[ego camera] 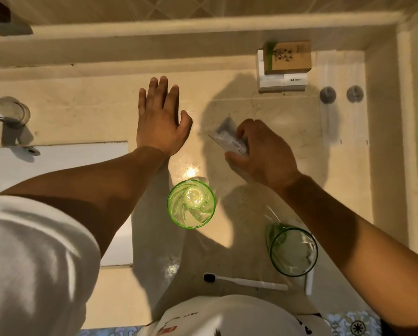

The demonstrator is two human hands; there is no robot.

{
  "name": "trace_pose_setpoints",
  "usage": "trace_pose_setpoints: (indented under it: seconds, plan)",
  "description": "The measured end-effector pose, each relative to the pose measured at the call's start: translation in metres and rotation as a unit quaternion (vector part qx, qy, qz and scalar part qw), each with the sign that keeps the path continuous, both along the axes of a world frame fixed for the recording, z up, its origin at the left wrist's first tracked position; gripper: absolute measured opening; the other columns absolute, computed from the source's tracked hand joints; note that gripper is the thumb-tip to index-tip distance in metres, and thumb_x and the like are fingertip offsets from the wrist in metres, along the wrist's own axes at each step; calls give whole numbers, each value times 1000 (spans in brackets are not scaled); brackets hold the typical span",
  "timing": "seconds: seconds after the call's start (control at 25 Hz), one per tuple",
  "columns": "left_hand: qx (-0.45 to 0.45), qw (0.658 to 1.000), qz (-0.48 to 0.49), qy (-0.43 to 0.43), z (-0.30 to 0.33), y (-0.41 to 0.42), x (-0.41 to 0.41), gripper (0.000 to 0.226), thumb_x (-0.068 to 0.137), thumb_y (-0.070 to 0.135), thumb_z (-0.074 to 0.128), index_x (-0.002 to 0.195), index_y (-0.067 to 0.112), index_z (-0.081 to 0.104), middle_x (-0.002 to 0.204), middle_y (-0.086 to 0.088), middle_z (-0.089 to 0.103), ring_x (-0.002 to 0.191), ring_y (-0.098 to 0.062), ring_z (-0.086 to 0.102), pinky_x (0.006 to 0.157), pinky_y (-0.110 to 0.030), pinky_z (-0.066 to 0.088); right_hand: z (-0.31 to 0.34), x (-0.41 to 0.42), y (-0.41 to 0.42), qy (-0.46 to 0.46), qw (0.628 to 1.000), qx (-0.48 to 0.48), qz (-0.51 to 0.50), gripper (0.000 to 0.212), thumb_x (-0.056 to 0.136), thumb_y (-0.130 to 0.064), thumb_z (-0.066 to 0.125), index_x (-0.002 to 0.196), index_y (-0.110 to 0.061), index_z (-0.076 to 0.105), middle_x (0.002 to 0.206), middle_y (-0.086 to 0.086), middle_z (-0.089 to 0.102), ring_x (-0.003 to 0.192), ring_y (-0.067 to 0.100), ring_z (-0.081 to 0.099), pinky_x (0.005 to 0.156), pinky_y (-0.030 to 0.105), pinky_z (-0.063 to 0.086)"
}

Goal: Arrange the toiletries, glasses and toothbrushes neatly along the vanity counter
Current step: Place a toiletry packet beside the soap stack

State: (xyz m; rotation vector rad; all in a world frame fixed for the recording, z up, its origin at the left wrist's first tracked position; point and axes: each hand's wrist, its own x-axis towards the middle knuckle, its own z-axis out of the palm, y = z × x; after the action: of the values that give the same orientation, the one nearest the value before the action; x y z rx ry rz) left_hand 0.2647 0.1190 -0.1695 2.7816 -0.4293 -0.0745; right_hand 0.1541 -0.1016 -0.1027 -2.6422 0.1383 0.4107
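The right hand [263, 151] pinches a small sachet [229, 134] above the counter [94, 112]. The left hand [160, 120] lies flat, fingers straight, holding nothing.

Two bare forearms, no watch-strap or ring showing. White short sleeve [33, 258] on left side, loosely creased. White shirt front [229, 316] below, printed with black lettering and a small red patch.

Sachet [229, 138] half hidden in right hand [263, 151] (print unreadable), second toothbrush [309, 282] behind glass [293, 252]
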Motion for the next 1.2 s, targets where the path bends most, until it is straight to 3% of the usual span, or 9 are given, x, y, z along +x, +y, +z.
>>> trace_pose_setpoints:
  seconds: [0.24,0.32,0.72,1.2]
  plan:
    - [2,1000,1,1,0,0,0,62,96,38,44,153,11,39,165,-14,26,156,-30,13,127,-50,5,-12,1,2,17,998,16,-55,31,90,-37,68,109,-17,53,103,2,56,81,19,59,70,30,46]
    - [1,1000,1,4,0,-1,1,63,96,38,44,153,11,39,165,-14,26,156,-30,13,127,-50,5,-16,13,5,2,995,31,-89,27,92,-36,67,107,-16,56,101,1,57,84,19,58,72,28,43]
    - [-5,1000,-4,-3,-5,2,2,64,95,40,43,152,11,40,166,-14,26,156,-30,13,127,-51,6,-28,99,9,-85,978,24,-188,32,94,-37,67,115,-13,64,116,6,66,106,19,64,97,34,53]
    - [-7,1000,-9,4,-6,3,3,63,97,41,42,153,11,39,166,-14,24,157,-29,10,127,-51,4,-27,113,9,-101,973,20,-208,29,94,-34,69,115,-14,64,116,5,65,106,18,62,98,35,52]
